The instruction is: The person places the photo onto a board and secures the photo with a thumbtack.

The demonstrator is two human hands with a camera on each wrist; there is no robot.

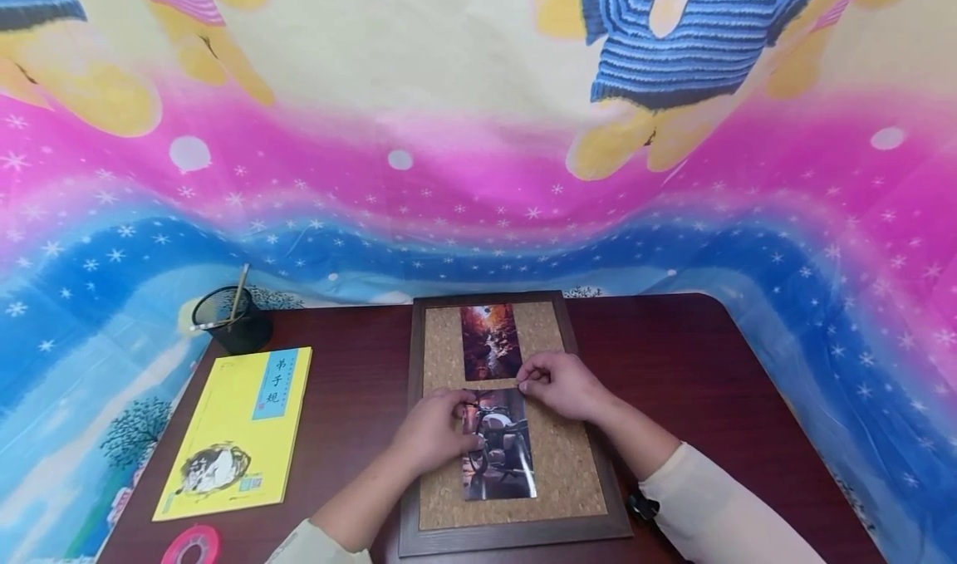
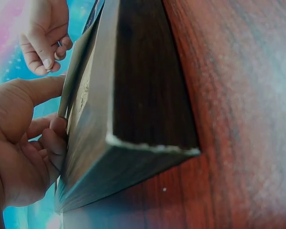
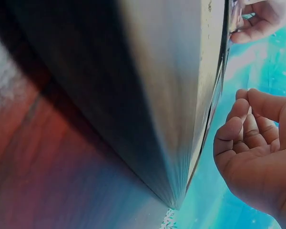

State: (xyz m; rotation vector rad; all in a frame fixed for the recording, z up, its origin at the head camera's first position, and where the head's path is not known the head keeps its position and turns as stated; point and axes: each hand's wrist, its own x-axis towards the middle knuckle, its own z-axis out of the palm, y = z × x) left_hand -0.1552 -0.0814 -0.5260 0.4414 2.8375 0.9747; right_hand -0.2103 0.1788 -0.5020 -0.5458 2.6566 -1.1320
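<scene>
A framed cork board (image 1: pixel 441 497) lies on the dark red table. On its lower half is a glossy motorcycle photo (image 1: pixel 504 464). My left hand (image 1: pixel 434 431) holds this photo at its left edge, thumb and forefinger set apart along it. In the left wrist view, the photo's edge (image 2: pixel 76 71) stands a little off the cork. My right hand (image 1: pixel 561 385) has thumb and forefinger pinched together at the photo's top right corner. A tiny pale thing shows between those fingertips; I cannot tell its kind. Above lies a photo of an autumn stream (image 1: pixel 490 344).
On the left, a yellow book (image 1: pixel 232 439) lies in front of a black mesh pen holder (image 1: pixel 235 323) with pens inside. A pink roll of tape (image 1: pixel 193 545) is at the front left. Some small black thing (image 1: pixel 643 506) sits beside the board, near the right sleeve. Patterned cloth hangs behind.
</scene>
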